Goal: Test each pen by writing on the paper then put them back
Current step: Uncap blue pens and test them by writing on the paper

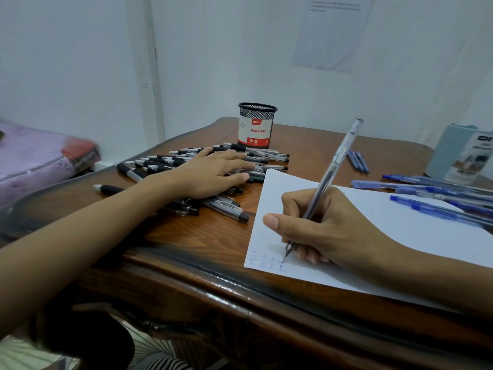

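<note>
Gripping a clear blue pen (pixel 328 180), our right hand (pixel 328 225) writes on the paper (pixel 373 222); our left hand (pixel 210 174) lies flat and open on the black pens (pixel 160 164).

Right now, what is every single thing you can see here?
table: one, brown wood, under everything
paper: one, white, on the table's right side
test words: few, blue, paper's near corner
clear pen: one, blue ink, tip on the paper
black pens: big pile, black-silver, left of the paper
blue pens: several, blue, far right, some on the paper
pen cup: one, black mesh, behind the pile
box: one, pale blue, right edge
bundle: one, pink-purple, left of the table
wall sheet: one, white, on the wall
left hand: one, flat on the black pens
right hand: one, fingers holding the clear pen
</note>
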`<state>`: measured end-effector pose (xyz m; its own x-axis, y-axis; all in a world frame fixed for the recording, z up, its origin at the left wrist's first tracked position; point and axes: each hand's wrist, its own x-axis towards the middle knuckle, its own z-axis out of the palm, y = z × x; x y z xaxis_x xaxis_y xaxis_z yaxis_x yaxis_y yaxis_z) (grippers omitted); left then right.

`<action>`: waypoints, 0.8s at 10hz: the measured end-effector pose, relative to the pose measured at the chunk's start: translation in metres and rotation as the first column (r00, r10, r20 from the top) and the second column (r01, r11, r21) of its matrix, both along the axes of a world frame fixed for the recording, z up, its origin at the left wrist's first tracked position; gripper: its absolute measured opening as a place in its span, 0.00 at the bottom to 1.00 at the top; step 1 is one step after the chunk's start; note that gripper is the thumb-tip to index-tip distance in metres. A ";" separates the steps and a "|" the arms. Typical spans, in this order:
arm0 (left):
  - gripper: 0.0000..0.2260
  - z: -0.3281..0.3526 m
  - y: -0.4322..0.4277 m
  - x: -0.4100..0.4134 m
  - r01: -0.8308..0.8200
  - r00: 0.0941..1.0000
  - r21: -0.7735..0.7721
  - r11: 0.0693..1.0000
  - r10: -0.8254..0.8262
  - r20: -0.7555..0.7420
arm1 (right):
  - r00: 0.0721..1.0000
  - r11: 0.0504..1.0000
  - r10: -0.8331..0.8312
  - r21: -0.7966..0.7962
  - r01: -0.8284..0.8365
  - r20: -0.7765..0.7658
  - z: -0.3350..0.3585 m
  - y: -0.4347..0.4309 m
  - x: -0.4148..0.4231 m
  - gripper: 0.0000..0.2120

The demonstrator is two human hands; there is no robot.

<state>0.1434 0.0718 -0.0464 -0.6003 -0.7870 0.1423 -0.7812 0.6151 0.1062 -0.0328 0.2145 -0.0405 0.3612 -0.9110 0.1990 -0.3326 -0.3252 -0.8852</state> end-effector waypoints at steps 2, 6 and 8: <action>0.20 0.000 -0.001 0.000 0.000 1.000 -0.001 1.000 0.000 0.007 | 1.000 1.000 -0.013 -0.026 0.014 0.018 -0.001 -0.001 0.000 0.15; 0.20 0.000 -0.001 0.000 0.011 1.000 -0.007 1.000 -0.011 -0.026 | 0.997 0.996 -0.067 -0.055 0.070 0.046 0.000 0.000 0.002 0.15; 0.19 0.008 0.006 -0.005 0.086 0.962 -0.088 0.992 -0.105 -0.250 | 0.907 0.937 -0.336 -0.006 0.349 0.256 0.017 -0.023 -0.034 0.18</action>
<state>0.1389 0.0778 -0.0381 -0.6086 -0.7087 0.3570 -0.6717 0.6996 0.2437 -0.0669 0.1916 -0.0232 -0.0375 -0.9563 0.2899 -0.2044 -0.2766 -0.9390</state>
